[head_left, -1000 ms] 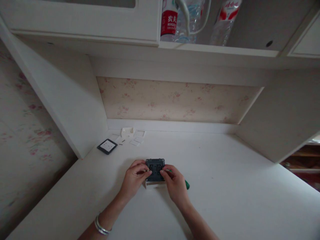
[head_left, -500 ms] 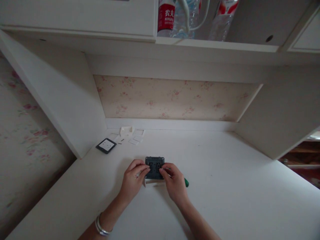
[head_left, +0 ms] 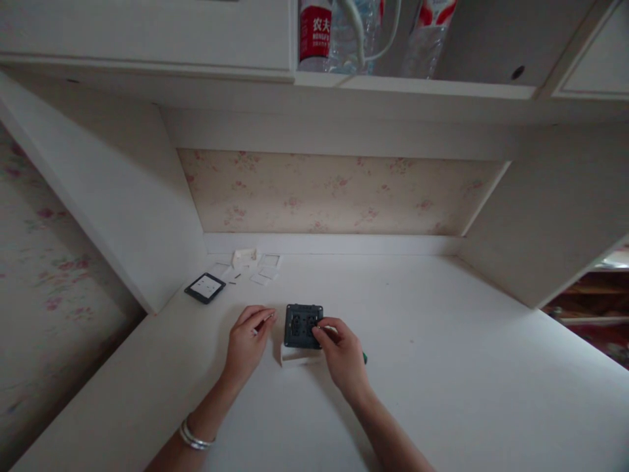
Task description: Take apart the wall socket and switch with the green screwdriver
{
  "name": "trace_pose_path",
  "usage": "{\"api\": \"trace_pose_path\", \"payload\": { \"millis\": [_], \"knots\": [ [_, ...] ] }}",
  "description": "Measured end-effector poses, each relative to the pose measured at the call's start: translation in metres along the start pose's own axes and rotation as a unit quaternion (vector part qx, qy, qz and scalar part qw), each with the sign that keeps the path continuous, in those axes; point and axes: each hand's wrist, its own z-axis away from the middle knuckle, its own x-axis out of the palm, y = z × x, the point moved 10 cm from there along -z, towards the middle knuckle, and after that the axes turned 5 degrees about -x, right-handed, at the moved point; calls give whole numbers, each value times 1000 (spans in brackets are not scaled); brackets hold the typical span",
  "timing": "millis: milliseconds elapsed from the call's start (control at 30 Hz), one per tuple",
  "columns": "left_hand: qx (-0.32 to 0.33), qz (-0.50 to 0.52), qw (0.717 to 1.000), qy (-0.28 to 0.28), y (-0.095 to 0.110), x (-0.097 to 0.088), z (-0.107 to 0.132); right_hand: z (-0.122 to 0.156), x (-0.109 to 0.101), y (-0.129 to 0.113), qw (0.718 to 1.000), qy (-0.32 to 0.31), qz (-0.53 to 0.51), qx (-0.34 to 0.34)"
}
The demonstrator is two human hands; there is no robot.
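A dark square wall socket panel [head_left: 303, 337], with two modules in its face, leans upright against a white box-like piece [head_left: 295, 356] on the desk. My left hand [head_left: 248, 337] is just left of the panel, apart from it. Its thumb and forefinger are pinched on something small and pale, too small to name. My right hand [head_left: 343, 351] is closed at the panel's right side, fingertips pinched in front of the right module. What lies between those fingertips is hidden. A green tool end [head_left: 365, 358] shows behind my right hand; the rest is covered.
On the white desk [head_left: 442, 367] at the back left lie a dark-framed plate with a white face [head_left: 205, 288], a white plastic piece [head_left: 244, 257], thin frames [head_left: 270, 262] and small dark strips. An overhead shelf holds bottles [head_left: 315, 33] and a white cable.
My left hand has drawn off the panel to the left, its fingertips still pinched. My right hand stays at the panel's right side. The whole view has shifted slightly.
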Motion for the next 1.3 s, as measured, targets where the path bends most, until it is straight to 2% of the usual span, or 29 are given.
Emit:
{"api": "trace_pose_path", "payload": {
  "millis": [100, 200, 333, 400, 600, 733, 900, 1000, 1100, 1233, 1300],
  "knots": [
    [-5, -52, 998, -35, -23, 9, -13, -2, -2, 6, 1000, 2, -17, 15],
    [10, -129, 989, -69, -35, 22, -30, -3, -2, 11, 999, 4, -30, 32],
    [38, -247, 958, -143, -35, 54, -55, -4, -3, 13, 998, 10, -50, 43],
    [47, -267, 947, -171, -32, 72, -69, -4, -5, 11, 997, 14, -53, 45],
    [22, -291, 939, -183, -41, 113, -113, -7, -10, 11, 996, 23, -67, 54],
    [-14, -287, 942, -172, -54, 122, -133, -8, -9, 14, 995, 13, -76, 55],
    [-44, -237, 960, -139, -57, 112, -144, -7, -5, 22, 993, 4, -93, 66],
    [-60, -185, 974, -113, -49, 97, -142, -8, -5, 22, 993, 3, -93, 66],
    [-81, -120, 983, -116, -37, 84, -123, -10, -9, 19, 995, 12, -77, 65],
    [-108, -29, 973, -203, -11, 78, -70, -14, -11, 11, 996, 20, -69, 60],
    [-149, 90, 948, -266, 2, 80, -39, -16, -10, 9, 996, 20, -65, 53]
  ]
}}
